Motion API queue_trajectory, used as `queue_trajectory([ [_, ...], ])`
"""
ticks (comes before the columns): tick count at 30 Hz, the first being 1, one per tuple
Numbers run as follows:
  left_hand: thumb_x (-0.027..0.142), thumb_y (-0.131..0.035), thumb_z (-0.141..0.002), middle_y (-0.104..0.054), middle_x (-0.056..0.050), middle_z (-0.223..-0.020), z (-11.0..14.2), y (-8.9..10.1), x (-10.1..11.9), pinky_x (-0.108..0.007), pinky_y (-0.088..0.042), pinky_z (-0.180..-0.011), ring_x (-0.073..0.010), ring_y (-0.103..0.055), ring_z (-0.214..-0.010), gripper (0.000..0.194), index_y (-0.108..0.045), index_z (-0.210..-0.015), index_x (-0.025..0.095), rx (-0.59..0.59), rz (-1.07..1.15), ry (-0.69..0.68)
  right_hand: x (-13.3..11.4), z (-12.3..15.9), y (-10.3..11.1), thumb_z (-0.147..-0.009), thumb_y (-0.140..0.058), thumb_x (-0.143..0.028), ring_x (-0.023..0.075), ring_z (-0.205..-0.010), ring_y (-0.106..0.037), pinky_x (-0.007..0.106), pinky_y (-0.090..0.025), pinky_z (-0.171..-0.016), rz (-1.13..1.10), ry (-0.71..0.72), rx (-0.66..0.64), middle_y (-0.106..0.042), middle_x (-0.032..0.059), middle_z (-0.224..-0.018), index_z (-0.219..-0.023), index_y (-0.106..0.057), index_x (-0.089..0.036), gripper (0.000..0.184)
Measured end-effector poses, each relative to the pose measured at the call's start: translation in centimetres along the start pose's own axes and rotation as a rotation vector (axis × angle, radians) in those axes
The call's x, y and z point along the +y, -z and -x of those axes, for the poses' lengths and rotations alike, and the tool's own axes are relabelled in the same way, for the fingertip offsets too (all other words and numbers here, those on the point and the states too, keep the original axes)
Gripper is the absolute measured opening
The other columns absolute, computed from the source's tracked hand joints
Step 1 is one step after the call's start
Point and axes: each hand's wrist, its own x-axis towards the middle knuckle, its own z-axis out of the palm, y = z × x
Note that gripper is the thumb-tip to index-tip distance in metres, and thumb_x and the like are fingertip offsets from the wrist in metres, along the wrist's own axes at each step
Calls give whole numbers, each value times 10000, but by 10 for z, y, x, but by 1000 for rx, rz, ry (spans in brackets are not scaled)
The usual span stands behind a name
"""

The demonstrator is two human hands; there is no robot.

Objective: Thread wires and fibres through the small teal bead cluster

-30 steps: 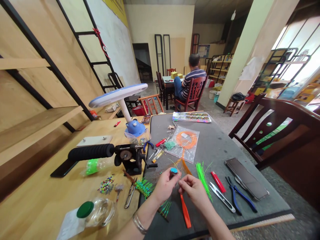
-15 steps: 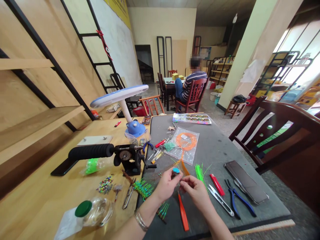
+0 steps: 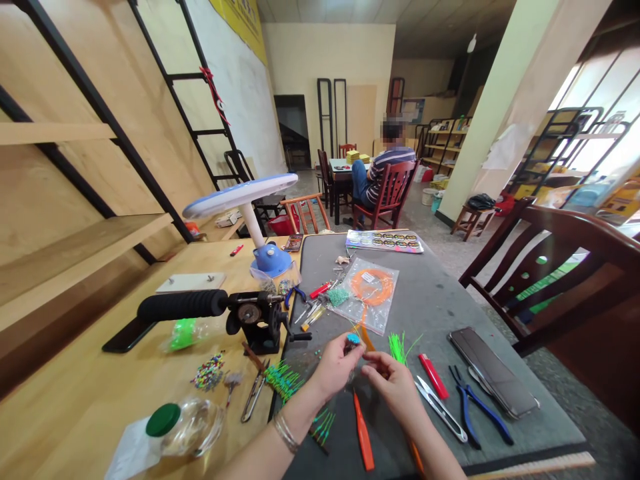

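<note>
"How do your fingers stand?"

"The fingers of your left hand (image 3: 336,365) are narrow, pinching a small blue piece (image 3: 353,339). On your right hand (image 3: 390,375), thumb and forefinger are drawn close, just beside the left fingertips; I cannot tell whether they grip anything."

"So where is that blue piece?"

"At the top of your left fingers, above the grey mat (image 3: 440,293), on the near side of the plastic bag (image 3: 385,313) with its orange coil (image 3: 373,287)."

"What crowds you on the left?"

"The black vise (image 3: 255,320) stands at the mat's edge, its crank reaching towards your left hand. Your forearm crosses over the green-tipped strands (image 3: 284,381) and hides part of them. Past those lie snips (image 3: 256,393), loose beads (image 3: 209,372) and a clear jar (image 3: 193,430) with a green lid."

"And between your arms?"

"An orange tool (image 3: 363,433) lies flat on the mat, near both forearms."

"Your right side?"

"Bright green strands (image 3: 399,348) lie just beyond your right hand. Further right come a red lighter (image 3: 433,377), silver scissors (image 3: 443,410), blue-handled pliers (image 3: 480,407) and a phone (image 3: 493,373), all resting on the mat."
</note>
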Motion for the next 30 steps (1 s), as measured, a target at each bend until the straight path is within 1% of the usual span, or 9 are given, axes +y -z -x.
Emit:
queue_trajectory([
  [3,341,-586,-805,-453,54,-582,-5,1,-2,-218,-325,-545,-92,-382,-538,206,-557,-747,145,18,-19,-14,3,-1,2,-758,-632,-391,173,-638,-610,262,-445,-620,48,13,13,-673,24,-677,-774,-639,-176,216],
  [7,327,-594,-792,-467,52,-579,-8,-2,-3,-220,-342,-558,-95,-396,-540,191,-554,-726,152,31,-30,-15,0,-6,0,-781,-594,-404,157,-550,-562,254,-405,-562,85,13,59,-618,2,-552,-654,-577,-184,255],
  [11,302,-579,-795,-483,46,-589,-10,-5,-5,-223,-352,-569,-100,-411,-551,165,-556,-726,154,15,-40,-7,2,-8,1,-779,-594,-430,168,-583,-584,264,-430,-594,36,21,44,-631,10,-590,-682,-587,-184,264],
  [16,333,-601,-785,-518,32,-608,-15,-5,-7,-228,-362,-576,-104,-439,-560,191,-584,-744,148,46,-18,-7,8,-6,7,-738,-647,-449,195,-687,-631,285,-470,-662,-8,-6,12,-674,28,-724,-964,-622,-178,353],
  [18,358,-609,-779,-523,32,-602,-16,-5,-7,-231,-366,-578,-107,-449,-560,213,-588,-742,149,48,-3,0,7,-6,6,-728,-653,-454,193,-680,-627,277,-467,-649,21,1,19,-676,32,-722,-909,-638,-177,332],
  [20,371,-613,-774,-528,30,-602,-16,-5,-7,-233,-371,-585,-111,-458,-568,224,-591,-740,151,50,4,1,6,-8,5,-742,-632,-460,180,-638,-610,264,-451,-614,67,13,38,-668,28,-675,-770,-640,-177,285],
  [23,361,-613,-771,-539,24,-614,-16,-6,-5,-239,-382,-604,-119,-472,-591,213,-588,-730,153,41,0,-7,2,-11,3,-763,-601,-474,168,-580,-583,256,-426,-578,110,16,61,-648,18,-587,-649,-622,-181,315],
  [27,307,-583,-787,-545,14,-640,-15,-7,-2,-247,-386,-620,-125,-474,-611,165,-568,-724,156,11,-30,-29,-2,-14,5,-738,-622,-492,187,-595,-604,269,-435,-584,92,-2,74,-674,30,-606,-652,-654,-182,323],
  [30,270,-570,-793,-556,3,-655,-16,-8,-1,-252,-386,-636,-133,-486,-637,135,-566,-724,154,18,-78,-65,-1,-13,9,-701,-668,-461,215,-692,-636,288,-458,-649,75,-7,59,-715,45,-734,-769,-697,-191,280],
])
